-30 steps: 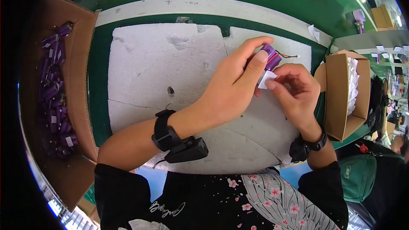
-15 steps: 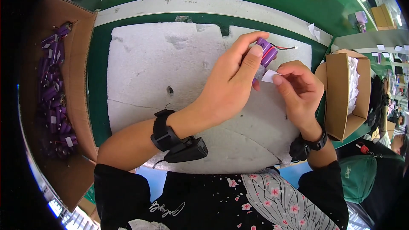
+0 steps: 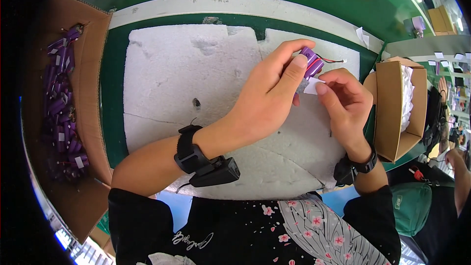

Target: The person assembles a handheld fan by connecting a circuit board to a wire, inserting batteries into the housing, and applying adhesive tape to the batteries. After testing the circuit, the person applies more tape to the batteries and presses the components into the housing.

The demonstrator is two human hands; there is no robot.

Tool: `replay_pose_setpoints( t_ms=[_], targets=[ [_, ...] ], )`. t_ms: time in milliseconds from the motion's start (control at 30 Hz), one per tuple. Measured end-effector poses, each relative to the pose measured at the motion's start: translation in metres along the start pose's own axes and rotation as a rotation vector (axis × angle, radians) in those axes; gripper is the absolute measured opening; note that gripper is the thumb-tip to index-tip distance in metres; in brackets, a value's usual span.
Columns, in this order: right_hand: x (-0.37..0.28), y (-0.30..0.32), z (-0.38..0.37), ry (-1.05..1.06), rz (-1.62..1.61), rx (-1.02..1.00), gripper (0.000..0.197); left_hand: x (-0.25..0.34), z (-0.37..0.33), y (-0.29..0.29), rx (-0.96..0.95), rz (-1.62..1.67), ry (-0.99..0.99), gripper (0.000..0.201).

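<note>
My left hand is closed round a purple battery pack, its thumb lying across the near side. From the pack's far right a red and black wire lead sticks out, ending in a small white connector. My right hand pinches a small white paper label between thumb and forefinger. The label is at the pack's lower end; whether it touches the pack I cannot tell. Both hands are above the right part of a white foam board.
On the left stands a large cardboard box with many purple battery packs inside. A smaller open carton at the right holds white sheets. A green bag lies at the lower right, beside another person's arm.
The battery pack has shifted slightly right and tilted a little in my left hand. The label has moved slightly right and up. Another person's arm has come into view at the far right.
</note>
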State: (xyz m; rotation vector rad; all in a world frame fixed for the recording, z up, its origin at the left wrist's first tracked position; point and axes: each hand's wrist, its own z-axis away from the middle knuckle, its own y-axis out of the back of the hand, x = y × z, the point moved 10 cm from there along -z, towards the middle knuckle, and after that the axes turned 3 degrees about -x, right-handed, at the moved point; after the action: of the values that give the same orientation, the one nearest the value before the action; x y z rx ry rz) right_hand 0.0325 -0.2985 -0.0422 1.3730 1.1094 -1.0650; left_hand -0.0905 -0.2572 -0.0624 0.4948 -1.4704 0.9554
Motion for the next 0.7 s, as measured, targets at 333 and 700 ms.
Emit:
replay_pose_setpoints(
  t_ms=[333, 700],
  targets=[
    [-0.0039, -0.0022, -0.0005, 0.027, 0.056, -0.035, 0.011, 0.0006, 0.0004, -0.0021, -0.031, -0.052, 0.003, 0.038],
    [-0.0032, -0.0066, -0.0015, 0.006, 0.130, -0.069, 0.009, 0.0042, 0.0017, -0.0009, 0.000, -0.074, -0.018, 0.036]
  ],
)
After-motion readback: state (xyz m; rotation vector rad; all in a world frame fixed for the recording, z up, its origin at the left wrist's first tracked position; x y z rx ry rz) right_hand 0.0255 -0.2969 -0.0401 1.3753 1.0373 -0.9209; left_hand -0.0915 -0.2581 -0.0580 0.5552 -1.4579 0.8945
